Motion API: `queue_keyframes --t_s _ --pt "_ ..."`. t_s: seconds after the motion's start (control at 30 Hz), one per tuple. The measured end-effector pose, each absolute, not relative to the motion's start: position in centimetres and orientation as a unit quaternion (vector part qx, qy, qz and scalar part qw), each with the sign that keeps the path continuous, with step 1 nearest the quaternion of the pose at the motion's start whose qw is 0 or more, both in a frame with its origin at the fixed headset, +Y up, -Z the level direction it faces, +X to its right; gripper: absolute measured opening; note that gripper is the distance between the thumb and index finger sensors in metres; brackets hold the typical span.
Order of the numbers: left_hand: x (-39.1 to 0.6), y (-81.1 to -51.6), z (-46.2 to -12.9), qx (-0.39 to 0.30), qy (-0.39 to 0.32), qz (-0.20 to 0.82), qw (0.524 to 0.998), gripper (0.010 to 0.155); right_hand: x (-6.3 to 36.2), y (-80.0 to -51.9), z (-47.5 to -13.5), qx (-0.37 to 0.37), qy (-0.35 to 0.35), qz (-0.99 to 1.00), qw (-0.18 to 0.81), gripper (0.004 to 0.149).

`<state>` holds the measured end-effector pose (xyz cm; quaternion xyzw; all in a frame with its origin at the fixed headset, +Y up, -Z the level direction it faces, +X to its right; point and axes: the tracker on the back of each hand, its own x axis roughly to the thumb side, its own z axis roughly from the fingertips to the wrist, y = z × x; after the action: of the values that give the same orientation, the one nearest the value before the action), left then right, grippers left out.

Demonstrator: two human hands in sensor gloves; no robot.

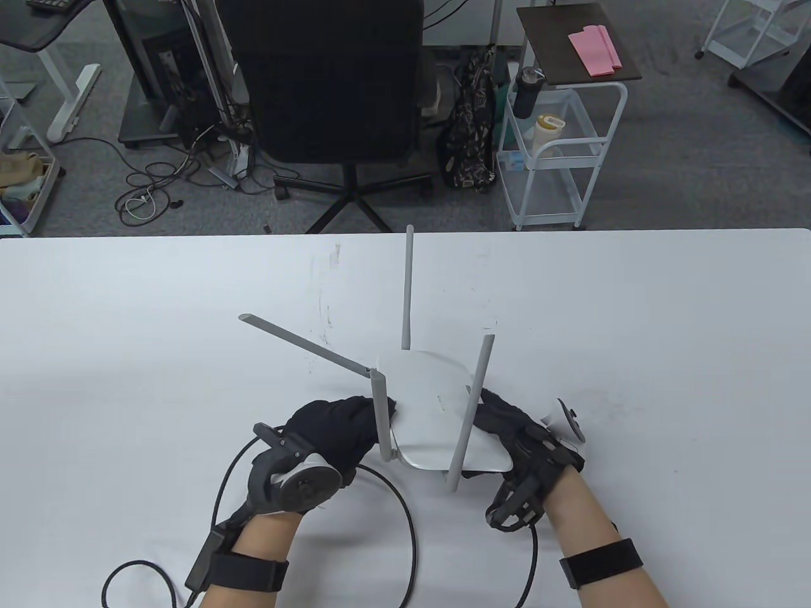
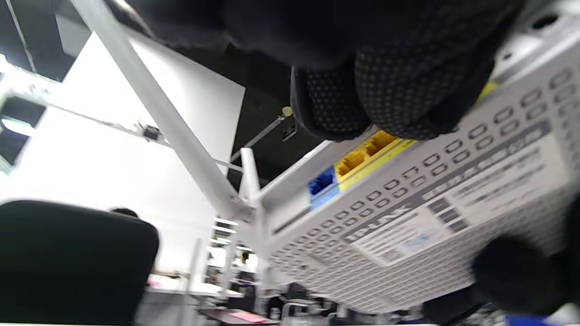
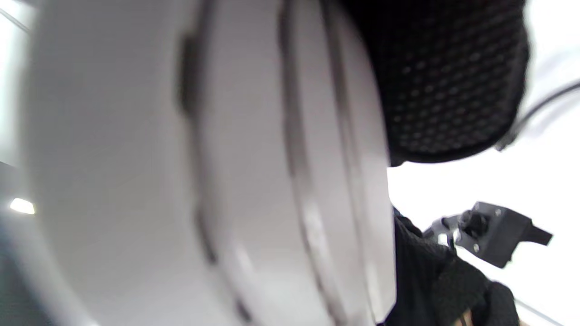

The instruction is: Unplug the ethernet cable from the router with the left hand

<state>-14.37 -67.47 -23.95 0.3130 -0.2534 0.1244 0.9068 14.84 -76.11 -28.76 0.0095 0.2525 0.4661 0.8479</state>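
Ethernet cable plug hidden under left hand [image 1: 332, 430] fingertips [image 2: 398, 99] at router [image 1: 437, 411] rear ports; grip unconfirmed. Router lifted off table [image 1: 127, 329], right hand [image 1: 516, 437] holding its side. Step: unplugging. Next: press latch, pull straight out.

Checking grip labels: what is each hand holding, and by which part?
Both hold the router: right hand on its right edge, left hand at the port side, fingers over yellow ports.
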Motion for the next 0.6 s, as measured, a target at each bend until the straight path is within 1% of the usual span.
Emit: queue_keyframes --t_s 0.03,0.07,0.1,0.13,0.17,0.2,0.23,0.27,0.3,0.33,0.37,0.4,0.43,0.47,0.5,0.53,0.57,0.6 --pt "-14.3 -67.8 -24.2 0.320 -0.243 0.122 0.907 0.050 14.7 -76.3 -28.4 -0.008 0.226 0.487 0.844 0.085" --pt "-14.3 -68.0 -24.5 0.306 -0.229 0.129 0.915 0.050 14.5 -76.3 -28.1 -0.030 0.207 0.487 0.848 0.085" --pt "-14.5 -68.1 -24.5 0.297 -0.233 0.144 0.915 0.050 14.6 -76.4 -28.1 -0.042 0.209 0.481 0.850 0.084" --pt "-14.8 -67.8 -24.8 0.284 -0.257 0.167 0.908 0.050 14.8 -76.7 -28.5 -0.030 0.229 0.461 0.857 0.084" --pt "-15.0 -67.6 -25.0 0.244 -0.287 0.210 0.902 0.050 15.2 -76.8 -29.0 0.010 0.249 0.453 0.856 0.083" --pt "-15.1 -67.6 -25.0 0.236 -0.296 0.224 0.898 0.050 15.4 -77.0 -29.2 0.033 0.275 0.454 0.847 0.082" --pt "-15.0 -67.6 -24.9 0.235 -0.298 0.217 0.899 0.050 15.5 -77.1 -29.4 0.043 0.287 0.441 0.849 0.083" --pt "-14.8 -67.8 -24.7 0.272 -0.274 0.186 0.904 0.050 15.3 -77.0 -29.4 0.045 0.280 0.430 0.857 0.082" --pt "-14.6 -67.9 -24.6 0.287 -0.268 0.158 0.906 0.050 15.3 -77.0 -29.2 0.024 0.255 0.452 0.854 0.082" --pt "-14.2 -68.0 -24.4 0.293 -0.247 0.124 0.915 0.050 15.1 -77.2 -29.0 -0.013 0.234 0.471 0.850 0.081" --pt "-14.1 -68.0 -24.4 0.304 -0.240 0.115 0.915 0.050 14.9 -77.4 -28.6 -0.037 0.223 0.462 0.858 0.081" --pt "-14.2 -67.9 -24.5 0.299 -0.247 0.124 0.913 0.050 15.0 -77.4 -28.6 -0.042 0.221 0.454 0.862 0.081" --pt "-14.4 -67.8 -24.6 0.280 -0.263 0.153 0.911 0.050 15.1 -77.3 -28.9 -0.027 0.235 0.453 0.860 0.081" --pt "-14.5 -67.8 -24.5 0.278 -0.267 0.165 0.908 0.050 15.2 -77.3 -29.0 0.008 0.253 0.454 0.855 0.081" --pt "-14.6 -67.6 -24.7 0.271 -0.277 0.171 0.906 0.050 15.3 -77.4 -29.1 0.018 0.263 0.449 0.854 0.081" --pt "-14.6 -67.7 -24.5 0.269 -0.274 0.171 0.907 0.050 15.3 -77.5 -29.1 0.014 0.265 0.445 0.855 0.081" --pt "-14.6 -67.7 -24.5 0.282 -0.271 0.158 0.906 0.050 15.2 -77.6 -29.0 0.005 0.263 0.442 0.858 0.081" --pt "-14.6 -67.6 -24.5 0.274 -0.274 0.153 0.909 0.050 15.2 -77.7 -29.1 -0.002 0.260 0.441 0.859 0.081"
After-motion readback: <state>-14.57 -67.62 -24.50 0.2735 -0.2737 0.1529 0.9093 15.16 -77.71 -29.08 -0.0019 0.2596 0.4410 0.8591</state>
